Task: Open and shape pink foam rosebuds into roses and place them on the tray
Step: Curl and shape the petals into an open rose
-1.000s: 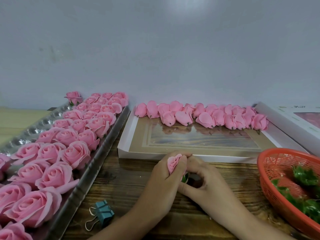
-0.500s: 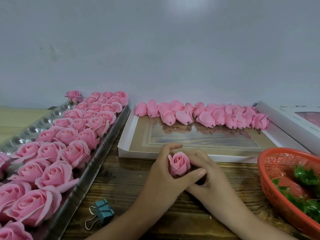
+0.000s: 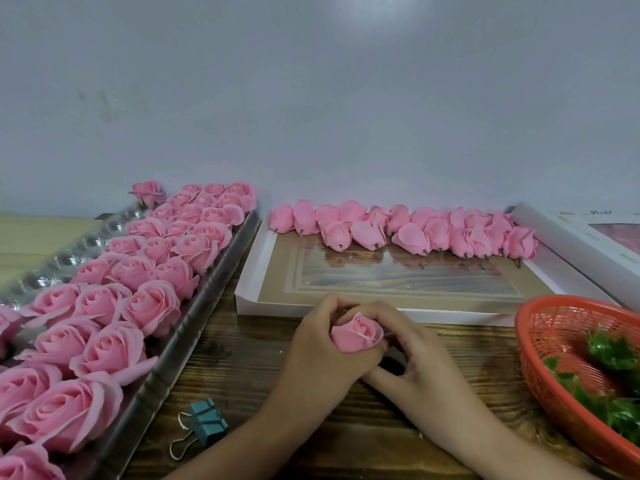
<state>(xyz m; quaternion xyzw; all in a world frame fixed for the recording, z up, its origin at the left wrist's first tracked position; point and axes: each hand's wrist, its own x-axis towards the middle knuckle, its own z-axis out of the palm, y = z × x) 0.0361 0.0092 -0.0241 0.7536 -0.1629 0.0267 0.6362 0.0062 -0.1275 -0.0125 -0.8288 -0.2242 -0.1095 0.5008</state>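
1. One bud [image 3: 358, 332] is held between both hands, just above the bench [image 3: 242, 375]. It is close to the near edge of the box [image 3: 256, 271] and well apart from the tray [image 3: 194, 327].
2. Change: a second ago only a narrow pink sliver shows out of the left hand [image 3: 322, 344]. Half a second ago the mouth faces up at the camera. Now more of the body is exposed and the mouth leans right.
3. Fingers: the left fingers wrap the bud's lower body from the left. The right hand [image 3: 422, 362] curls its fingers against the far and right petals. Both hands grasp the bud.
4. Reading: shaping looks under way but unfinished. The outer petals hug the core, while the roses [image 3: 104, 306] on the tray flare wide. Placing comes later.
5. Axis: the long axis runs base to mouth, from lower left to upper right. The base is hidden in the left palm. The spiral mouth points up and right, partly toward the camera.
6. Stock: spare buds [image 3: 408, 230] lie in a row along the box's far side.
7. Also present: a basket [image 3: 540, 375] with leaves [image 3: 606, 351] at right, and a clip [image 3: 204, 422] on the bench.
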